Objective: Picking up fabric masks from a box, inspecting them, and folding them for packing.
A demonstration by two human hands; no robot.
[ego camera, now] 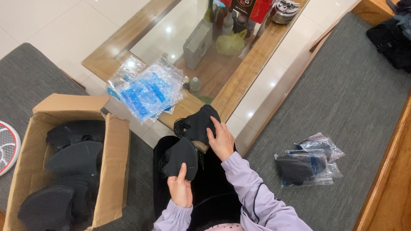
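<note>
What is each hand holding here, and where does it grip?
The left hand pinches one black face mask by its lower edge. The right hand holds a second black mask at its right side.

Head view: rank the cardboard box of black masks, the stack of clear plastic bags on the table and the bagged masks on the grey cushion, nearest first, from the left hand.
1. Cardboard box of black masks, left of the left hand.
2. Stack of clear plastic bags, ahead on the table.
3. Bagged masks, far right.

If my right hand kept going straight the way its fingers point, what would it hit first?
The right hand already grips a black mask; straight beyond lies the pile of clear plastic bags on the glass table, though depth is unclear.
</note>
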